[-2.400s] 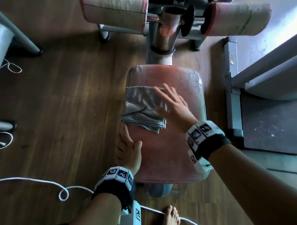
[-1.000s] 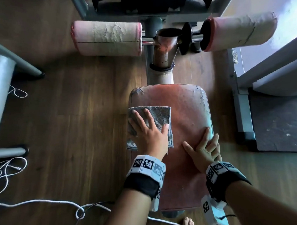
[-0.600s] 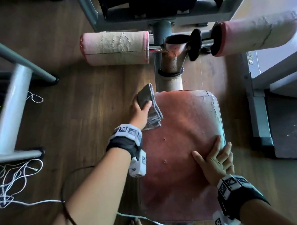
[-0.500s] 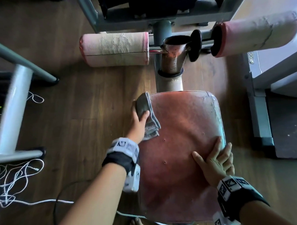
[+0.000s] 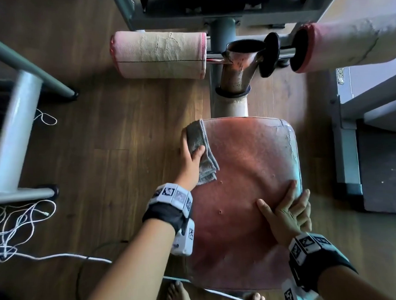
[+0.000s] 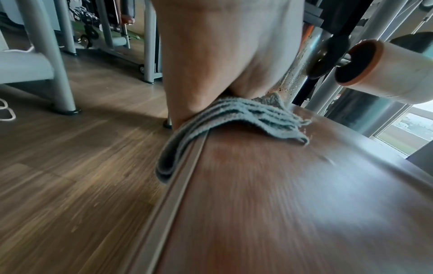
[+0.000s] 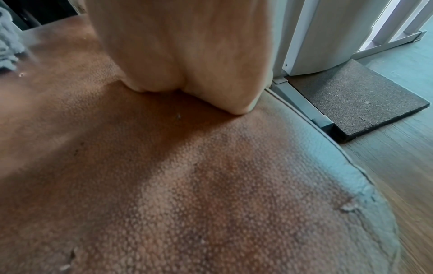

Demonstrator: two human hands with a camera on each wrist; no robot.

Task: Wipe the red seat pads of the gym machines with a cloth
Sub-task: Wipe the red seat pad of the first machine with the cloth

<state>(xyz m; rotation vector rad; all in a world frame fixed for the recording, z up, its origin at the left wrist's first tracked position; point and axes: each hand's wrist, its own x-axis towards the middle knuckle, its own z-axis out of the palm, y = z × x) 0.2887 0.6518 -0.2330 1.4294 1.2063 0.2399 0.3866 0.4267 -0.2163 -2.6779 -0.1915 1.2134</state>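
While the left hand [image 5: 190, 159] grips the cloth [image 5: 202, 154] at the red seat pad's [image 5: 250, 193] ten-o'clock edge, unwiped pad runs toward four o'clock, where the flat right hand [image 5: 286, 211] presses.

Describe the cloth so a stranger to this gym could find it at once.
Find the worn red seat pad in the middle of the wooden floor. On its far left edge the left hand grips a folded grey cloth, draped partly over the side. It is the only grey, soft thing on the pad; the right hand rests bare.

Dim room, daylight from right w/ glare on seat pad [image 5: 250, 193]; wrist views motion-blurred, edges bowed.
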